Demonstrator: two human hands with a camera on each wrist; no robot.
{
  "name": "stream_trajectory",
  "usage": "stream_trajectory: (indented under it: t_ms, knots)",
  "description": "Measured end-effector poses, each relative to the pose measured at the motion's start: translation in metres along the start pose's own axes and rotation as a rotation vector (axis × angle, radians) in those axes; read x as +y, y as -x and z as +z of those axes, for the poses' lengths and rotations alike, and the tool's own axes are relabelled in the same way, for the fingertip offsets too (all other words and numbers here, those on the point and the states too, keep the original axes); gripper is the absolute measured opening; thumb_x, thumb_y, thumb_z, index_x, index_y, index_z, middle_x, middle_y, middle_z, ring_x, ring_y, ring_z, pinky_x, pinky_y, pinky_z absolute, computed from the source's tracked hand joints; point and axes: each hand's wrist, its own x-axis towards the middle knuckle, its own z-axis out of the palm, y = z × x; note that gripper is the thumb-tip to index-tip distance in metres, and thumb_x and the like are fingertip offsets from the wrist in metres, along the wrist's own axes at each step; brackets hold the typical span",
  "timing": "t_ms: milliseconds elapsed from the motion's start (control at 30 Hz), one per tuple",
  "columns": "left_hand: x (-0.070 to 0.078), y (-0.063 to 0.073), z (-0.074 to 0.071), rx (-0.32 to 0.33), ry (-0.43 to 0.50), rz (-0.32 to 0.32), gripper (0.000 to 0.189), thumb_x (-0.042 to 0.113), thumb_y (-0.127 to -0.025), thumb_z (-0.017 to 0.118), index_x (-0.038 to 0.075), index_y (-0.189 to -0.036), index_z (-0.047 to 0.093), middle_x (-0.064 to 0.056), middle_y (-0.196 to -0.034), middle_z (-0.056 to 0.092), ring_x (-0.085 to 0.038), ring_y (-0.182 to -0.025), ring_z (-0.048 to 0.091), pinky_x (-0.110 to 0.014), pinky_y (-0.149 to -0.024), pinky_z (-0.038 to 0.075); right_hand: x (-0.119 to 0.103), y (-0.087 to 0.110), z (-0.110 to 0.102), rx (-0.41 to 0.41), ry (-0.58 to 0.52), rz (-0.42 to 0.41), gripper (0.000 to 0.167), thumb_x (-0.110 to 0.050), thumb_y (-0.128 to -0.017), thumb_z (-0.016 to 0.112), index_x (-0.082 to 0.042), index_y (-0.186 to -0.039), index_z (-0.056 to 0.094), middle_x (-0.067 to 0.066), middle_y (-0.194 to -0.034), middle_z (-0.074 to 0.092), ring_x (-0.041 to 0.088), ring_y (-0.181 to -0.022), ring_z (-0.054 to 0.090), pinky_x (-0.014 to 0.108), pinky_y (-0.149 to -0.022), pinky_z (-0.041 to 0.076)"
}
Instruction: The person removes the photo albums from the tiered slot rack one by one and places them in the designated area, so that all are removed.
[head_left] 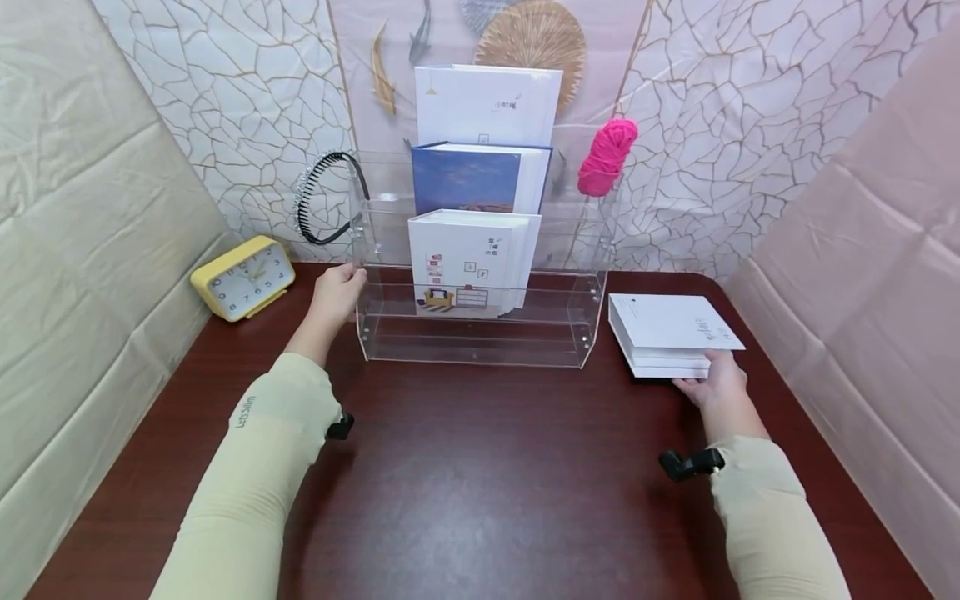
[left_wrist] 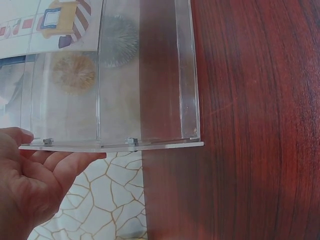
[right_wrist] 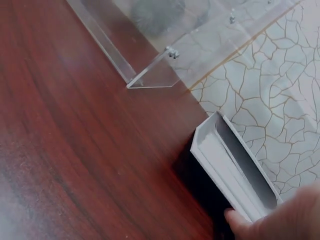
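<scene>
My left hand [head_left: 333,298] grips the left side panel of a clear acrylic display rack [head_left: 472,352]. In the left wrist view, the thumb is on one face of the panel and the fingers on the other. A white book [head_left: 476,250] with printed pictures stands on the lower tier, a blue-covered book [head_left: 468,177] on the middle one and another white book [head_left: 480,104] at the top. To the right of the rack, my right hand [head_left: 722,390] pinches the near right corner of a thick white book [head_left: 675,323]. The right wrist view shows its page edges [right_wrist: 227,167].
A black toothed headband [head_left: 302,204] hangs at the rack's left upper side, and a bright pink yarn skein [head_left: 607,156] at its right. A yellow alarm clock [head_left: 243,279] stands at the back left of the dark red wooden table [head_left: 480,483]. Cloth-covered walls enclose the table.
</scene>
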Motion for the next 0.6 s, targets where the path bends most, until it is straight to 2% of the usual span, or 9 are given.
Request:
stream_trajectory:
  t_ms: [133,333,600]
  knots:
    - [0.000,-0.001,0.001,0.010,-0.019,0.009,0.035,0.023,-0.098,0.038,0.001,-0.113,0.060,-0.020,-0.093,0.060,-0.027,-0.081,0.058,-0.033,-0.066,0.049,0.003,0.007,0.000,-0.028,0.034,-0.020,0.057,-0.023,-0.099,0.040,-0.043,-0.145,0.013,-0.017,-0.146,0.019,0.008,-0.133,0.021,0.042,-0.109,0.008]
    - [-0.001,-0.002,0.000,0.012,-0.019,0.021,0.035,0.022,-0.098,0.038,0.000,-0.115,0.060,-0.020,-0.097,0.059,-0.029,-0.088,0.055,-0.041,-0.080,0.046,0.011,0.011,0.000,-0.014,0.082,-0.066,0.062,-0.023,-0.098,0.041,-0.044,-0.145,0.007,-0.017,-0.147,0.021,0.006,-0.133,0.018,0.043,-0.109,0.004]
    - [-0.003,-0.003,0.001,0.005,-0.013,0.008,0.037,0.022,-0.098,0.037,0.001,-0.119,0.058,-0.020,-0.106,0.059,-0.029,-0.092,0.055,-0.042,-0.083,0.046,0.012,0.013,-0.006,-0.083,-0.008,0.009,0.052,-0.027,-0.099,0.039,-0.041,-0.144,0.017,-0.020,-0.144,0.027,0.003,-0.132,0.020,0.042,-0.108,-0.005]
